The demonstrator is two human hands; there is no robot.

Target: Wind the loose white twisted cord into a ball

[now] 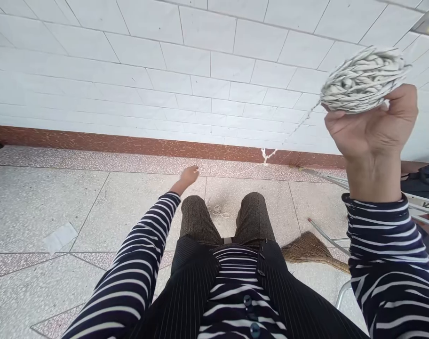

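My right hand [373,127] is raised at the upper right, its fingers wrapped round a thick bundle of white cord [366,80] with dark flecks. From the bundle's left end a strand of cord [299,125] slants down to a small looped tangle [266,156] hanging in front of the wall's base. A thin line runs on leftward from that tangle towards my left hand [189,175], fading before it arrives. The left fingers are closed, with a small pale bit of cord showing at their tips. Loose cord [218,209] lies on the floor between my knees.
A white tiled wall [186,70] with a reddish-brown skirting [130,143] stands ahead. At the right are a straw broom [308,249], metal tubes [327,178] and dark cloth [424,181]. A pale sheet [61,237] lies on the speckled floor at the left.
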